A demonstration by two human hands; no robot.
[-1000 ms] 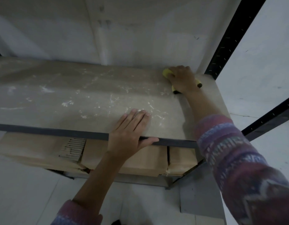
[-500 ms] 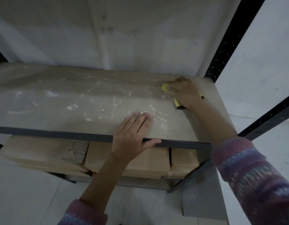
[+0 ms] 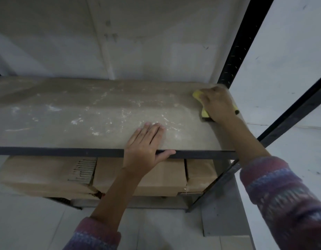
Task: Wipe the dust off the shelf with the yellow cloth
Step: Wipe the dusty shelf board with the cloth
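Note:
The shelf (image 3: 84, 112) is a wide beige board with a dark metal front rail, streaked with white dust across its middle. The yellow cloth (image 3: 197, 95) lies flat at the board's far right corner, mostly covered by my right hand (image 3: 218, 105), which presses down on it. Only its yellow edges show at the left and right of the hand. My left hand (image 3: 145, 150) rests flat on the front edge of the shelf, fingers on the board and thumb hooked over the rail.
A black perforated upright (image 3: 235, 47) stands just behind the right hand, and a dark diagonal brace (image 3: 291, 112) runs to its right. Cardboard boxes (image 3: 156, 177) fill the level below. A pale wall (image 3: 138, 42) backs the shelf.
My right hand has slid the cloth from nearer the middle back toward the far right corner. The left hand has stayed on the front rail.

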